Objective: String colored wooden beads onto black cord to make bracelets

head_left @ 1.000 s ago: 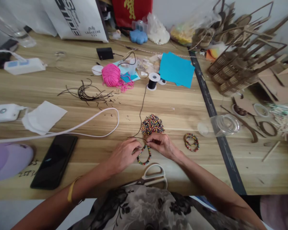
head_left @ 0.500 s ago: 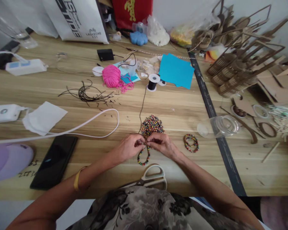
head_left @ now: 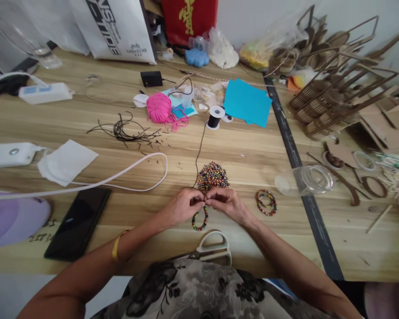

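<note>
My left hand (head_left: 187,205) and my right hand (head_left: 225,202) meet above the table, thumbs and forefingers pinched on a thin black cord (head_left: 199,153). From their fingertips hangs a loop of colourful beads, a beaded bracelet (head_left: 200,220), its lower end towards me. The cord runs back to a black-wound spool (head_left: 214,118) with white ends. Just behind my fingers lies a pile of small mixed beads (head_left: 214,173). Beaded bracelets (head_left: 266,202) lie to the right of my right hand. The exact crossing of the cord is hidden between my fingers.
Scissors (head_left: 216,248) with pale handles lie close to my body. A dark phone (head_left: 76,223) and a white cable (head_left: 126,170) are on the left. Cut black cords (head_left: 126,130), pink yarn (head_left: 158,108) and blue sheets (head_left: 248,103) lie farther back. A clear plastic cup (head_left: 304,180) lies right.
The whole view has shifted slightly. My fingertips have drawn closer together on the cord, and the bead loop still hangs below them.
</note>
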`<state>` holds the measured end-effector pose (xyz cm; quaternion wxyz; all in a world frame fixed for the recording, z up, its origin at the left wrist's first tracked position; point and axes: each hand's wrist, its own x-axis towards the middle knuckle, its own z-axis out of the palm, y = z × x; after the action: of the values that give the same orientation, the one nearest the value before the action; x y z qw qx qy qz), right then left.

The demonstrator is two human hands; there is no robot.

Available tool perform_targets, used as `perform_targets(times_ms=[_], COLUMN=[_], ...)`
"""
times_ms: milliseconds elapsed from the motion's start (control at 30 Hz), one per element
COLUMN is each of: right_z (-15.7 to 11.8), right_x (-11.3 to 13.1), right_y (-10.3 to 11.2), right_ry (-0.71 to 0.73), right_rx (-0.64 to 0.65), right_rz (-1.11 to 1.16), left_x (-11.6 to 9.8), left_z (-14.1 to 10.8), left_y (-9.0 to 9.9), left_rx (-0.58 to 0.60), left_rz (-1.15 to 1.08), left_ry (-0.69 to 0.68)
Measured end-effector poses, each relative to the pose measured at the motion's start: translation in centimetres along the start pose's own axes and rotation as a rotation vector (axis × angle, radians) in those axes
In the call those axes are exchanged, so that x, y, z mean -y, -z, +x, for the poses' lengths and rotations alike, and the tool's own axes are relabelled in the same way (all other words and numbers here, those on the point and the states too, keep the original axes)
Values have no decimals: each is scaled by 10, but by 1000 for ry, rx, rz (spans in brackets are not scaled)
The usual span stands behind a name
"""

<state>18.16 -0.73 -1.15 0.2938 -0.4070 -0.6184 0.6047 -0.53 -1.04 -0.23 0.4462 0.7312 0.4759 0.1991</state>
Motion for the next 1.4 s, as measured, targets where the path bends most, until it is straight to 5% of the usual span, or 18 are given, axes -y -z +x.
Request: perform_targets(times_ms=[400, 800, 1400], right_z=[-1, 0, 0], right_x=[3, 4, 1], right_y=[-4, -3, -6], right_ry=[-1, -16, -50], right_rx=[-34, -41, -82], right_rz=[33, 154, 203], left_x=[4, 9, 5], left_z=[-3, -2, 0], left_y=[-1, -3, 1], left_rx=[26, -7, 27], left_rz=[1, -190, -130], left_ry=[-84, 27, -4])
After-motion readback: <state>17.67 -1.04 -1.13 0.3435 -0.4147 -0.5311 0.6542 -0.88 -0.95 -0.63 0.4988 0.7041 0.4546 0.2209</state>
